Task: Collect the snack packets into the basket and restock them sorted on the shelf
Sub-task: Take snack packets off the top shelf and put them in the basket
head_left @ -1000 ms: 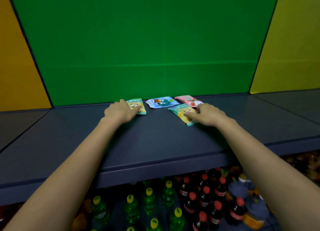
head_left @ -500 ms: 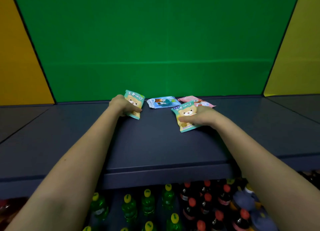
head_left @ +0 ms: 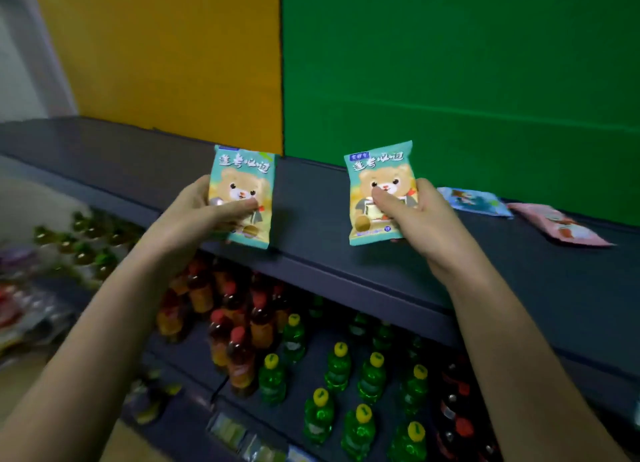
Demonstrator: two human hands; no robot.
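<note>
My left hand [head_left: 194, 219] grips a teal bear snack packet [head_left: 242, 184] upright, thumb across its front, in front of the dark shelf [head_left: 346, 253]. My right hand [head_left: 415, 215] holds a second, matching teal bear packet [head_left: 379, 174] upright, also lifted off the shelf. A blue packet [head_left: 474, 201] and a pink packet [head_left: 561, 227] lie flat on the shelf to the right. No basket is in view.
Below the shelf a lower level holds rows of green bottles [head_left: 341, 364] with yellow caps and dark bottles [head_left: 239, 350] with red caps. Orange [head_left: 173, 56] and green [head_left: 450, 63] back panels stand behind the shelf. Blurred goods sit at the far left.
Both hands have lifted their bear packets off the shelf and hold them upright. The view has swung left, so the blue and pink packets now sit at the right.
</note>
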